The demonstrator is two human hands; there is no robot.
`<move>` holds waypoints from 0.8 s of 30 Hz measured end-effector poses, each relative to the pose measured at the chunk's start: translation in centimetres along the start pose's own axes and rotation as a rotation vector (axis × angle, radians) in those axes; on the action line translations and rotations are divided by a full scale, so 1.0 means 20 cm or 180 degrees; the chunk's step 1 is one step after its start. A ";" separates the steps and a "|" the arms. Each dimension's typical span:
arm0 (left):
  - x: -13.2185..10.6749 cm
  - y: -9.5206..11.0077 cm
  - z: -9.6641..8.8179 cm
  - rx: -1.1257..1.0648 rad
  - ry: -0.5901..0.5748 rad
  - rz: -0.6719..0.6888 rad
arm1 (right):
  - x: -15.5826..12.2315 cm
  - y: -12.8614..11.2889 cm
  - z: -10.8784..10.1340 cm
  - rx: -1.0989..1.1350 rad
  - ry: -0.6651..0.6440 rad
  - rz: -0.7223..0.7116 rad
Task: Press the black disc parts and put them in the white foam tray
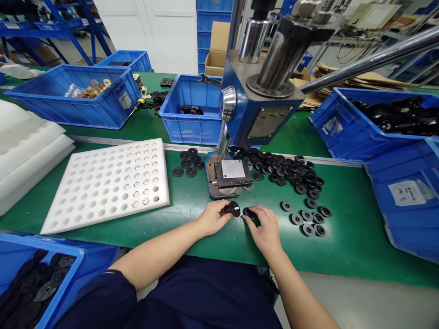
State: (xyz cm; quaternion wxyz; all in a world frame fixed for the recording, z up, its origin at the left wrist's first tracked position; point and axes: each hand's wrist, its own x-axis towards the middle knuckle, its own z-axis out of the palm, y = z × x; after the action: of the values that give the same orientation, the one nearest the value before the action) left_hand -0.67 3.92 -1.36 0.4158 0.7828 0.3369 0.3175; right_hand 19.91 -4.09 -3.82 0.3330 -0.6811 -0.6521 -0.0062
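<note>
My left hand [214, 217] pinches a small black round part [235, 209] just in front of the press base. My right hand [264, 228] is closed on another black part [247, 212], a little to the right of the first; the two parts are close together but apart. Right behind both hands stands the blue hand press [255, 105] with its metal plate [233, 170]. A heap of black discs [291, 176] lies to the right of the press, and a few more discs [188, 163] lie to its left.
A white foam tray [109, 183] with holes, several filled with metal pieces, lies at the left. Blue bins stand behind [190, 109], at far left [75, 96], at right [377, 123] and at near left [37, 278]. The press lever [370, 59] juts out to the right.
</note>
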 end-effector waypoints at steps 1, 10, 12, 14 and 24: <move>0.00 0.00 0.00 -0.0010 -0.0004 0.0018 | -0.01 -0.02 0.00 0.0022 0.0012 0.0022; -0.01 0.00 -0.01 -0.0088 0.0035 -0.0090 | 0.00 -0.06 -0.01 -0.0052 -0.0030 0.0158; -0.01 0.02 -0.02 -0.0146 0.0067 -0.0135 | 0.00 -0.06 -0.02 -0.0018 -0.0050 0.0153; -0.01 0.03 -0.03 -0.0176 0.0132 -0.0180 | 0.01 -0.06 -0.03 0.0015 -0.0095 0.0131; 0.00 0.05 -0.05 -0.0367 0.0098 -0.0092 | 0.02 -0.07 -0.03 -0.0002 -0.0059 0.0076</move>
State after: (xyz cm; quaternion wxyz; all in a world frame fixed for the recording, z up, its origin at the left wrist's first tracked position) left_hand -1.11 3.89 -0.02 0.4595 0.7477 0.3356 0.3423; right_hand 18.88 -4.17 -2.56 0.3268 -0.6890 -0.6469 0.0040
